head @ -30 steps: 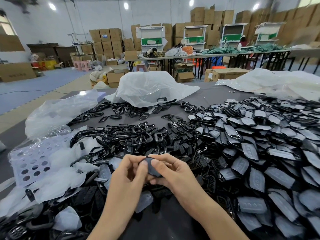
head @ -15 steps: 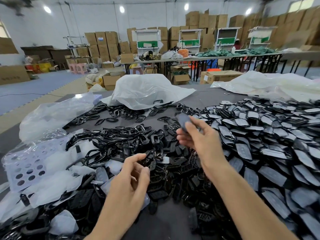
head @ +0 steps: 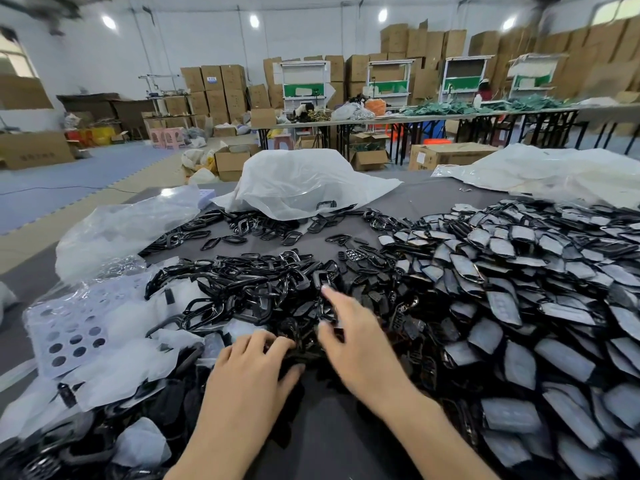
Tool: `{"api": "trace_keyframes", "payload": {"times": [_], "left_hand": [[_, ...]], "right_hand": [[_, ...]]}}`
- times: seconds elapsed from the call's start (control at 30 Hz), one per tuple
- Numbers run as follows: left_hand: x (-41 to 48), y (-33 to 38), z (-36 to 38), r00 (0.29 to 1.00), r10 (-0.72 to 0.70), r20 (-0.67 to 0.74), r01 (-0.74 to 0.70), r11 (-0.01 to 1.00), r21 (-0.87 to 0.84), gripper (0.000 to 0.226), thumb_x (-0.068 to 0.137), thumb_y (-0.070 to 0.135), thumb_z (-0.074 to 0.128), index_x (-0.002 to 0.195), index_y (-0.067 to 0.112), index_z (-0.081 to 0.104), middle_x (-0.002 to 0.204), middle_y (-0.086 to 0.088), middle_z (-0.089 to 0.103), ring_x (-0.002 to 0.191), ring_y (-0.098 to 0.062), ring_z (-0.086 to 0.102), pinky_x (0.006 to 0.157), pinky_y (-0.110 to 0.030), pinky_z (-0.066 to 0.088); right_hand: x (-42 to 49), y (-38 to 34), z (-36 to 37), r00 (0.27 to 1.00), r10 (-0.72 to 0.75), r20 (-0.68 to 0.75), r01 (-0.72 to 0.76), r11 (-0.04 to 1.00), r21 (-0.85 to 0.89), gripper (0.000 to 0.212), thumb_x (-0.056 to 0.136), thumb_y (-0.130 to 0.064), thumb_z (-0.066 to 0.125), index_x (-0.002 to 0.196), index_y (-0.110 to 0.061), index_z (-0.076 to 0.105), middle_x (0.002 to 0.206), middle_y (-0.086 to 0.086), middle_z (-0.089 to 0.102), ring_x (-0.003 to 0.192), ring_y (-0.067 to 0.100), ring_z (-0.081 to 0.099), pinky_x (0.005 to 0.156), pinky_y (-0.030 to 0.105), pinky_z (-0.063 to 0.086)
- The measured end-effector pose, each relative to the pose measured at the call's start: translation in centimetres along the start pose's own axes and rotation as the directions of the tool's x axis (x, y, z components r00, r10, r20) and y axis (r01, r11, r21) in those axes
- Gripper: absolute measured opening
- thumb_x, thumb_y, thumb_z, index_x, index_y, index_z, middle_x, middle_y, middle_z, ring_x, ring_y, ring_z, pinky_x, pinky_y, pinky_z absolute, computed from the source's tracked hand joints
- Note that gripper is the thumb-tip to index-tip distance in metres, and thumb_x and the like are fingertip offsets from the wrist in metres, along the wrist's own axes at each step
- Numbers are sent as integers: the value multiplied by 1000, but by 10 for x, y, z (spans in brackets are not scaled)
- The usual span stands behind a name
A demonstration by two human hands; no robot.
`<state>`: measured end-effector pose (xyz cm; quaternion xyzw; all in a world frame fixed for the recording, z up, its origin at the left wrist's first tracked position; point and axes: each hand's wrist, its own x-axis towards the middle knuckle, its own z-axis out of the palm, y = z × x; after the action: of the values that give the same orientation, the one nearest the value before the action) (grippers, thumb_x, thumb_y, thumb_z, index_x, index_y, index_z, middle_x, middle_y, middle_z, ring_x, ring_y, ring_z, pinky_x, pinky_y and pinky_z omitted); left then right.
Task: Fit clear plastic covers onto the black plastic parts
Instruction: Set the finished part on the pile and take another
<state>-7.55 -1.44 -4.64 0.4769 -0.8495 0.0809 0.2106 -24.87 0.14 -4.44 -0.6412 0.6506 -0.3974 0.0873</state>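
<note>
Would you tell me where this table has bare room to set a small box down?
Bare table shows between the white bag and the covered-parts pile, and at the near edge, behind the left hand and right hand. Ahead of them, black frames crowd everything.

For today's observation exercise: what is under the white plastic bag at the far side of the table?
Black frame parts stick out from under the front edge of the white plastic bag. Whatever fills it further in is hidden.

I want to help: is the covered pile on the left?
No, the covered parts pile up right of the right hand.
</note>
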Motion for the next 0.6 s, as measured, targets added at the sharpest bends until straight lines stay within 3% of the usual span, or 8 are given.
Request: {"api": "trace_keyframes", "payload": {"times": [0.03, 0.1, 0.2, 0.27, 0.37, 0.5, 0.6], "left_hand": [[1, -1, 0, 1000, -7, -10, 7, 1000, -14, 31, 65, 37, 88, 90, 27, 73, 88, 6, 67, 81, -24, 68, 68, -38, 55], [1, -2, 0, 999, -26, -32, 25, 999, -43, 24, 70, 33, 86, 88, 28, 71, 85, 9, 67, 80, -21, 68, 67, -37, 54], [3, -1, -3, 988, -127, -87, 118, 988, -102, 12, 81, 33, 77, 88, 28, 68, 82, 11, 69, 77, -20, 68, 68, -35, 52], [3, -2, -4, 970, -208, -127, 186, 968, -167, 8, 88, 33, 68, 93, 28, 66, 83, 9, 70, 78, -22, 67, 72, -37, 52], [4, -1, -5, 950, -291, -112, 218, 877, -428, 12, 97, 37, 54, 101, 32, 64, 94, 15, 68, 91, -12, 64, 82, -35, 49], [9, 2, -14, 893, -447, -55, 242, 578, -780, 15, 96, 31, 58, 93, 40, 70, 85, 17, 70, 79, 2, 63, 70, -9, 46], [13, 6, -19, 852, -473, 223, 264, 22, -964, 19, 93, 23, 60, 94, 27, 79, 80, 1, 71, 71, -8, 66, 66, -16, 54]], "right_hand": [[-2, 1, 9, 996, -31, 84, 44, 986, -158, 50, 103, -36, 44, 152, -29, 36, 155, -5, 41, 139, 7, 36, 117, 18, 21], [-5, 5, 15, 988, -26, 150, 75, 942, -327, 45, 105, -43, 34, 148, -32, 42, 155, -6, 39, 142, 13, 32, 119, 28, 17], [-7, 7, 12, 995, -37, 89, 59, 964, -259, 28, 103, -42, 38, 120, -34, 59, 126, -13, 54, 118, 12, 46, 107, 29, 33], [-9, 9, 10, 998, -45, 32, 51, 978, -204, 20, 102, -42, 42, 110, -34, 58, 108, -15, 53, 102, 10, 45, 97, 27, 38], [-12, 10, 8, 999, -25, 20, 28, 986, -167, 24, 99, -38, 50, 124, -39, 47, 99, -19, 42, 94, 5, 40, 91, 20, 38], [-12, 13, 6, 997, 25, 77, -12, 986, -167, 52, 101, -38, 52, 149, -32, 34, 115, -12, 40, 106, 5, 50, 98, 20, 40], [-14, 15, 3, 993, 100, 70, -79, 965, -249, 50, 100, -48, 48, 145, -28, 42, 137, -7, 37, 124, 12, 45, 108, 25, 34]]}}
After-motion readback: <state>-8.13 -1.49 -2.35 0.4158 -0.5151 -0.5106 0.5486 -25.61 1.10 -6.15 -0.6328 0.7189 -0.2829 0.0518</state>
